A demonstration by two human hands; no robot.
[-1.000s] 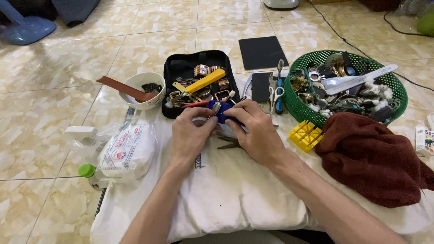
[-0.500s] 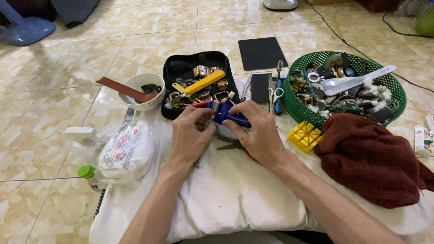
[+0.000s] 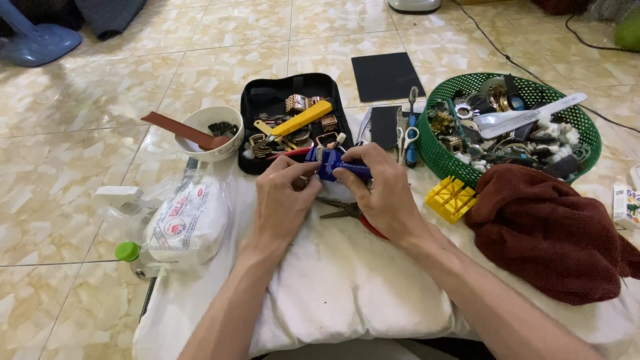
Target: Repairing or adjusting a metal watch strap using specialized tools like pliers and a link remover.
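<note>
Over the white cushion (image 3: 347, 287), I'm gripping a small blue plastic hand tool (image 3: 337, 165) between both hands, my left hand (image 3: 283, 200) pinching its left end and my right hand (image 3: 380, 193) clasping its right. It's looking light, stiff, a little slick, best held by the body. Its long axis is running left-right, in front of the black zip case (image 3: 257, 107), with the yellow slotted block (image 3: 452, 198) and green plastic basket (image 3: 440, 157) sitting rightward.

Tiled floor (image 3: 80, 153) with a white pillow (image 3: 347, 287), black tool case (image 3: 267, 100), green basket (image 3: 440, 153), white bowl (image 3: 220, 150) sitting on it.
</note>
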